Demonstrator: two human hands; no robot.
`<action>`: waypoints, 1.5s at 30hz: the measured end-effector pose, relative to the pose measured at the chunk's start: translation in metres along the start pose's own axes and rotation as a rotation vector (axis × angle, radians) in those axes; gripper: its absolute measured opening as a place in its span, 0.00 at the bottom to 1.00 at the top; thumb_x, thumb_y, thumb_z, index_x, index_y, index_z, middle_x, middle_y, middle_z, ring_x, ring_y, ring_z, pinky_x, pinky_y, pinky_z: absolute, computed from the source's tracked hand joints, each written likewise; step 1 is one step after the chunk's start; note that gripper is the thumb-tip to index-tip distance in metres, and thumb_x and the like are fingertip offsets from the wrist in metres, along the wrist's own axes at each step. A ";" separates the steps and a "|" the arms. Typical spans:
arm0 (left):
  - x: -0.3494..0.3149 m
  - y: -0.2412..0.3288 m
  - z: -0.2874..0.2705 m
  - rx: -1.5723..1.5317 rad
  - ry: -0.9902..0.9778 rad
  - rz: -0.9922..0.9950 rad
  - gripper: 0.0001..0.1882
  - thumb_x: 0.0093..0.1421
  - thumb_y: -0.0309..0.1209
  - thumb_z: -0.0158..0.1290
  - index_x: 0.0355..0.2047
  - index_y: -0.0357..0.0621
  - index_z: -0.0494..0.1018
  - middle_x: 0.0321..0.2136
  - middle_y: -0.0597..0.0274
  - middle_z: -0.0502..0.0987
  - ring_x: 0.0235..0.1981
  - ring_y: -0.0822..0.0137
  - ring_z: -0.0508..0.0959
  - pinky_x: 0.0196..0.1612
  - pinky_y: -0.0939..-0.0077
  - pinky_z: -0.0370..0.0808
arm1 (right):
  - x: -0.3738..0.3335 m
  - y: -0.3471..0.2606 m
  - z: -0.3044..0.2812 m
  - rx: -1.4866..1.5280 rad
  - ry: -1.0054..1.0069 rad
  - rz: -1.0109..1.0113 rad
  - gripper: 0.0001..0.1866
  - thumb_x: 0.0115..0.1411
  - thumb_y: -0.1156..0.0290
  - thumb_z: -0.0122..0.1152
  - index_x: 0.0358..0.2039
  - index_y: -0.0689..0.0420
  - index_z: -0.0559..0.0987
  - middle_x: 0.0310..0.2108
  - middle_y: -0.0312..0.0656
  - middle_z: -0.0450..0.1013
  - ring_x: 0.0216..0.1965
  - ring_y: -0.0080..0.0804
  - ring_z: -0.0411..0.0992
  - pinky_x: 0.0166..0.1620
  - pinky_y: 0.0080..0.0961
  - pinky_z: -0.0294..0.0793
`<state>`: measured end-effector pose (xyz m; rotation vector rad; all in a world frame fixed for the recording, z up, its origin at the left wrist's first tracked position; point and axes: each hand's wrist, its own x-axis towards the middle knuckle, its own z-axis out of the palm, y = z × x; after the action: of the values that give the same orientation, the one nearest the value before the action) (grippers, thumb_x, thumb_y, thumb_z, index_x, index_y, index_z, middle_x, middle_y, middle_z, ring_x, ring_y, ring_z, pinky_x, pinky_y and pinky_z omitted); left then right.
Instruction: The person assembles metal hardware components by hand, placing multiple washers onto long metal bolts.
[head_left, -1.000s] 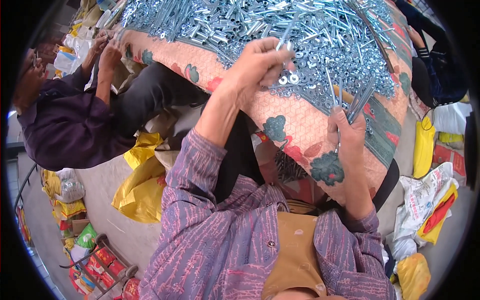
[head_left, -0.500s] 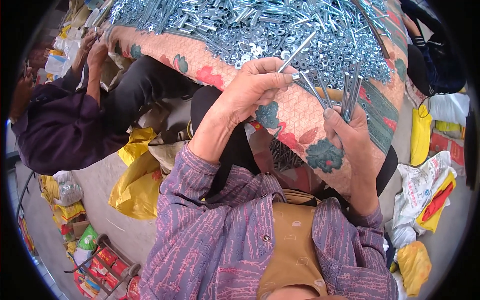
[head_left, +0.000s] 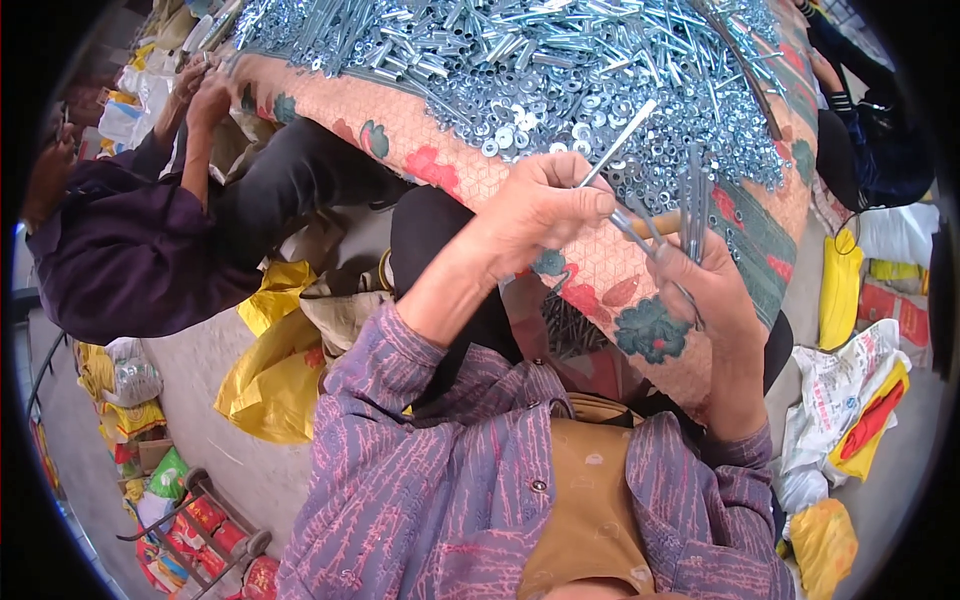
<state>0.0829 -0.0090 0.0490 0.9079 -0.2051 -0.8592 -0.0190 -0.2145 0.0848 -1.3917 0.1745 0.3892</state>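
At nine o'clock, a co-worker in a dark purple top sits hunched, that person's hands raised to the edge of a floral cloth; what those hands grip is too small to tell. Crumpled yellow plastic bags lie on the pale floor below, toward seven o'clock.

The cloth, peach with a fine diamond pattern and red and teal flowers, is stretched over a rounded surface across the top of the view. Heaped on it, from eleven to one o'clock, is a glittering pile of zinc-bright hardware: ring-shaped washers, short tubes and long thin rods.

At centre, the wearer's left hand is closed, fingertips pinched on a slim silvery metal rod that slants up toward one o'clock, its upper end over the washers. Just beside it, toward three o'clock, the right hand is clamped on a bundle of rods standing nearly upright from the fist, with more rod ends poking out below. The single rod's lower end meets the bundle between the two hands, which are near each other but not joined. Both forearms wear purple sleeves streaked with pink.

At three o'clock, white and yellow sacks slump on the ground.
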 end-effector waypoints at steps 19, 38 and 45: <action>0.102 0.057 -0.042 1.663 0.640 0.557 0.10 0.56 0.33 0.53 0.34 0.40 0.71 0.22 0.53 0.75 0.25 0.56 0.77 0.30 0.59 0.72 | 0.025 0.022 0.008 0.179 0.361 -0.225 0.11 0.68 0.68 0.45 0.42 0.60 0.73 0.18 0.31 0.63 0.10 0.13 0.55 0.12 0.13 0.50; 0.021 0.024 -0.012 0.158 0.016 -0.080 0.09 0.62 0.31 0.50 0.35 0.36 0.72 0.18 0.66 0.70 0.09 0.85 0.57 0.10 0.90 0.50 | 0.021 0.024 0.002 -0.081 0.218 -0.224 0.13 0.66 0.67 0.49 0.46 0.62 0.73 0.17 0.32 0.64 0.11 0.12 0.56 0.13 0.11 0.53; 0.014 0.022 -0.018 0.097 0.012 -0.127 0.09 0.61 0.32 0.53 0.31 0.38 0.71 0.18 0.65 0.70 0.09 0.85 0.57 0.10 0.90 0.49 | 0.017 0.016 0.003 -0.141 0.141 -0.189 0.13 0.65 0.68 0.51 0.46 0.61 0.73 0.17 0.30 0.66 0.12 0.10 0.57 0.15 0.10 0.52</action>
<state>0.1133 -0.0017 0.0518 1.0243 -0.1815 -0.9678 -0.0092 -0.2066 0.0642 -1.5617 0.1308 0.1482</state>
